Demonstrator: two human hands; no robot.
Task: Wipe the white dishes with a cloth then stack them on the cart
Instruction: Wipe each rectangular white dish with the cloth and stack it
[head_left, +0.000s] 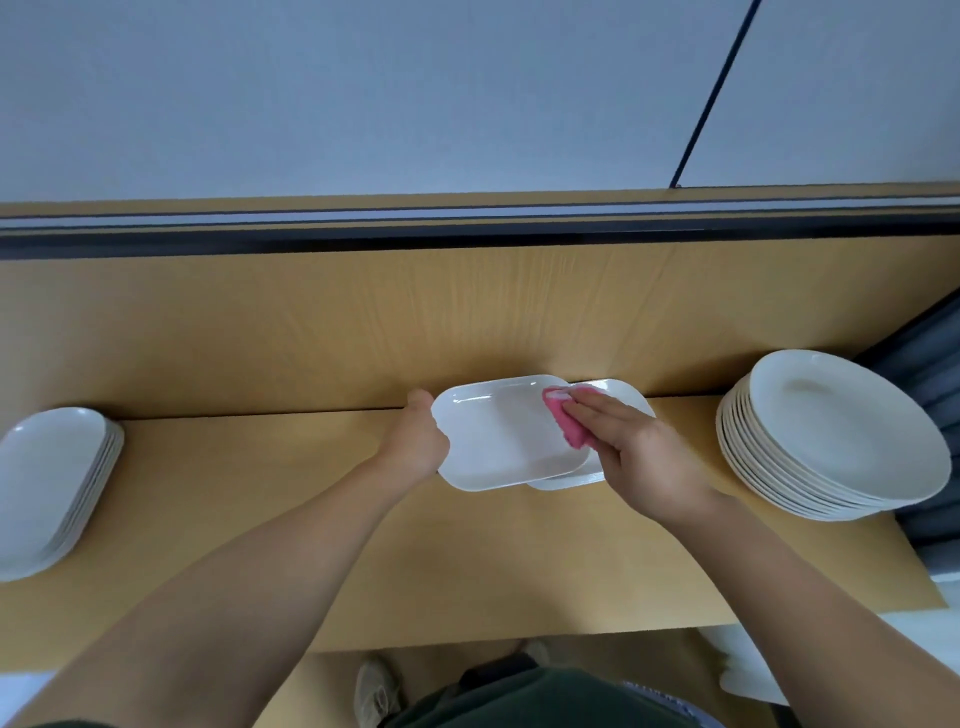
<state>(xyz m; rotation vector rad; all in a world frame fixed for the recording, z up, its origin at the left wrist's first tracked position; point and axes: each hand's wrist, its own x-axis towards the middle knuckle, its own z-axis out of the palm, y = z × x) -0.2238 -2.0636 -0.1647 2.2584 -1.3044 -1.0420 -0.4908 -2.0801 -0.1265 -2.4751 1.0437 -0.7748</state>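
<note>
Plates in an oval stack (49, 483) sit at the far left of the table (291, 525), partly cut off by the picture's edge. Between that stack and my left hand (415, 441) lies a wide stretch of bare wood, running from the upright back board (467, 312) to the near edge.

My left hand grips the dish (498, 436) by its left rim. The thumb lies up along the rim, and the other fingers curl under it, out of sight. The dish is rectangular with rounded corners and sits near the middle of the table, close to the back board. It overlaps a lower dish (621, 395) of the same kind, whose far right corner and near edge peek out from beneath it. I cannot tell whether the two touch.

On the dish's right part lies the pink cloth (563, 423). My right hand (641, 449) presses it down with fingers straight and held close together, fingertips over the cloth's upper end and thumb out to the near side.

Right of that hand is a narrow strip of open wood, then a round stack (831, 441) of white plates, standing close to the table's right edge. Behind it hangs a dark curtain (930, 364).

Bare table also spreads under my forearms to the near edge, and a shoe (376, 691) shows below it.
</note>
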